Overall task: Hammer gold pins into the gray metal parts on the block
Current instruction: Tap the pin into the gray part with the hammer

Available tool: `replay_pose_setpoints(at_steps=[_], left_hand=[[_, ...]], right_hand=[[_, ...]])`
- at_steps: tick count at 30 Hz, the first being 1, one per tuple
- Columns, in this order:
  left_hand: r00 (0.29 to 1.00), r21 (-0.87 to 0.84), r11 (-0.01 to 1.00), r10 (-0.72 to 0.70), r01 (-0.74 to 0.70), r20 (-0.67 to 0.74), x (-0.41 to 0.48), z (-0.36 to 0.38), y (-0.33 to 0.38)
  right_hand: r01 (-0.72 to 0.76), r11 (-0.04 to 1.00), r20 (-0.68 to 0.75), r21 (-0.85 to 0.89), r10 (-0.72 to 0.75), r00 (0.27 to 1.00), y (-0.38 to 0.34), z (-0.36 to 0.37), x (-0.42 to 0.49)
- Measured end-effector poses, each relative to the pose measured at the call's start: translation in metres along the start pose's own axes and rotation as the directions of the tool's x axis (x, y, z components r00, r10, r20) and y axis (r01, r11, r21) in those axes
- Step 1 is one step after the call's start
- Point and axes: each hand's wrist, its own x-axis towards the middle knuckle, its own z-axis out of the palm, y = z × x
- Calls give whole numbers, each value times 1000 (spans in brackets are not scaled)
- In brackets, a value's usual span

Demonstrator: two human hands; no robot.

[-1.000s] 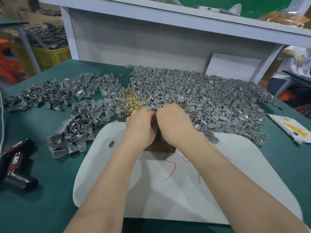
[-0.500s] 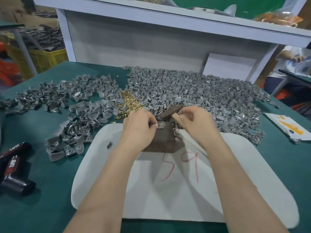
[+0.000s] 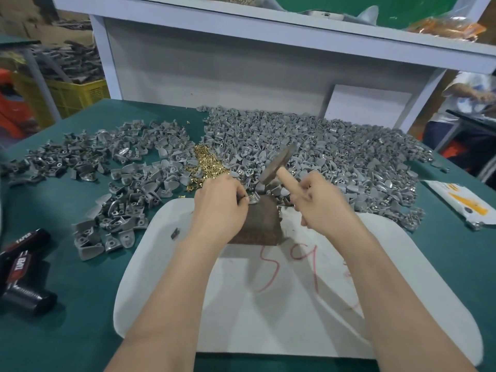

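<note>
A rusty brown block [image 3: 261, 224] stands on a white board [image 3: 268, 304]. My left hand [image 3: 220, 208] rests on the block's left side and pinches a gray metal part [image 3: 253, 200] with a gold pin on the block's top. My right hand [image 3: 319, 202] grips the wooden handle of a small hammer [image 3: 276, 163], whose rusty head is raised above the part. A heap of gold pins [image 3: 208, 163] lies just behind my left hand. A large pile of gray parts [image 3: 322, 151] spreads behind the block.
More gray parts [image 3: 112, 170] are scattered on the green table [image 3: 53, 304] to the left. Black cans [image 3: 24, 269] lie at the left edge. A white packet [image 3: 461, 202] lies at the right. A white shelf [image 3: 268, 30] rises behind; a person sits at far right.
My right hand has pulled away from the block and lifted the hammer, its head now higher above the part. My left hand has stayed on the block.
</note>
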Motion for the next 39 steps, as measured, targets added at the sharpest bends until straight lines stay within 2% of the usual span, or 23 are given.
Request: replay_pose_setpoints(at_steps=[2, 5, 8, 10, 12, 17, 25, 29, 39], left_hand=[[1000, 2, 1000, 1, -1, -1, 0, 0, 0], [1000, 6, 1000, 16, -16, -11, 1, 0, -1], [1000, -48, 999, 16, -17, -23, 1, 0, 0], [999, -40, 999, 26, -26, -19, 1, 0, -1], [999, -27, 999, 39, -40, -23, 1, 1, -2], [1000, -26, 1000, 6, -7, -24, 2, 1, -1], [999, -36, 999, 28, -29, -41, 1, 1, -1], [998, -38, 998, 38, -40, -50, 1, 2, -2], [999, -32, 999, 29, -30, -34, 1, 1, 0]], right_hand=[[150, 989, -103, 1, -149, 983, -2, -10, -11], [354, 935, -254, -38, -351, 901, -12, -20, -34], [465, 885, -325, -11, -443, 836, -21, -17, -55], [423, 904, -285, -60, -421, 861, -22, -10, -57], [320, 935, -213, -153, -348, 913, -21, -1, -51], [217, 959, -128, -180, -242, 962, -35, 18, -21], [193, 955, -96, -224, -219, 971, -45, 38, -1], [203, 961, -88, -186, -222, 971, -46, 40, 2], [120, 986, -76, -113, -129, 989, -48, 40, 3]])
